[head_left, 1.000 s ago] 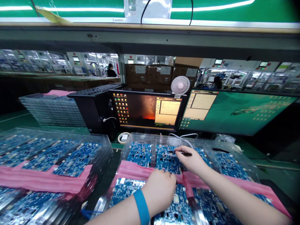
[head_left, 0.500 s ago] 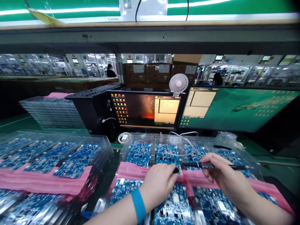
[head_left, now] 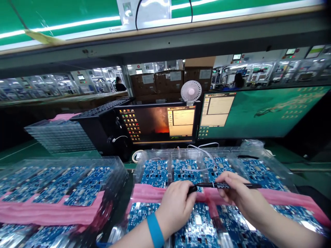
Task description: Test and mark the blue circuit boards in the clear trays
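My right hand (head_left: 235, 189) grips a black marker pen (head_left: 221, 185) that lies nearly level, its thin tip pointing left. Between the thumb and forefinger of my left hand (head_left: 177, 205) is a small black pen cap (head_left: 192, 189). The pen's tip is at the cap's open end; whether they touch I cannot tell. A blue band circles my left wrist. Below both hands, blue circuit boards (head_left: 198, 224) sit in a clear plastic tray (head_left: 169, 172), with a strip of pink foam (head_left: 148, 193) across them. A white cable (head_left: 199, 169) lies over the back boards.
Another clear tray of boards (head_left: 85, 182) with pink foam stands at the left. Behind are a black computer case (head_left: 100, 124), two monitors (head_left: 155, 124) (head_left: 263, 113) and a small fan (head_left: 191, 91). A stack of clear trays (head_left: 62, 136) is at the back left. A shelf (head_left: 155, 44) crosses overhead.
The pen and cap have come closer together, my right hand moving left with the pen. The whole view has tilted slightly.
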A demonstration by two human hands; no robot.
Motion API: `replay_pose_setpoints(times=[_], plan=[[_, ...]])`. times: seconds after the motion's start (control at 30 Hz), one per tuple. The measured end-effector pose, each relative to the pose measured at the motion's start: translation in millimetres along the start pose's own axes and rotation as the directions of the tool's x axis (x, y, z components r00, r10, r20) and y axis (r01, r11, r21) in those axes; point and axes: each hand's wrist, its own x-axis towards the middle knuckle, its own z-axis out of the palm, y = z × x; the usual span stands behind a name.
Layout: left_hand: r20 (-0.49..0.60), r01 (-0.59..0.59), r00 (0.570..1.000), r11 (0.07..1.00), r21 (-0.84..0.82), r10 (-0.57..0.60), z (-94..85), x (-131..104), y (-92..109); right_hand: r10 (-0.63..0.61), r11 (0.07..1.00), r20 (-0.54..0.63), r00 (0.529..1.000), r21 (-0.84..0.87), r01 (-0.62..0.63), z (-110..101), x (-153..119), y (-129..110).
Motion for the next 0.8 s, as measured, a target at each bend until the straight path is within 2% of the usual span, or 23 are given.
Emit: replay_pose_setpoints(times=[0.13,0.23,0.4,0.47,0.57,0.67,0.73,0.8], plan=[[-0.021,0.025,0.999,1.0,-0.018,-0.025,1.2,-0.4,0.6,-0.016,1.0,-0.02,1.0,-0.002,0.016,-3.2,0.2,1.0],[-0.017,0.005,1.0,1.0,-0.012,-0.005,0.5,-0.5,1.3,-0.015,0.998,0.035,0.999,-0.057,0.017,-7.1,1.4,4.3],[0.021,-0.112,0.994,0.992,0.06,0.111,-4.4,-0.8,4.1,-0.041,0.955,0.148,0.988,-0.286,0.083,-3.5,-0.3,10.0],[0.025,-0.166,0.986,0.985,0.051,0.165,-5.9,-2.1,6.3,-0.007,0.941,0.179,0.984,-0.332,0.067,0.2,-2.7,11.9],[0.022,-0.249,0.968,0.968,-0.014,0.249,-5.7,-5.9,11.5,0.057,0.923,0.29,0.955,-0.381,0.06,3.6,-7.4,14.9],[-0.064,-0.299,0.953,0.952,-0.067,0.295,-5.0,-10.5,19.3,-0.039,0.858,0.39,0.92,-0.458,0.231,4.2,-13.0,14.7],[-0.127,-0.342,0.935,0.937,-0.073,0.332,-7.3,-11.5,25.1,-0.127,0.751,0.426,0.896,-0.548,0.367,4.9,-16.4,10.9],[-0.118,-0.384,0.919,0.922,-0.047,0.376,-13.4,-9.2,28.7,-0.173,0.641,0.45,0.876,-0.624,0.447,6.4,-18.2,5.3]])
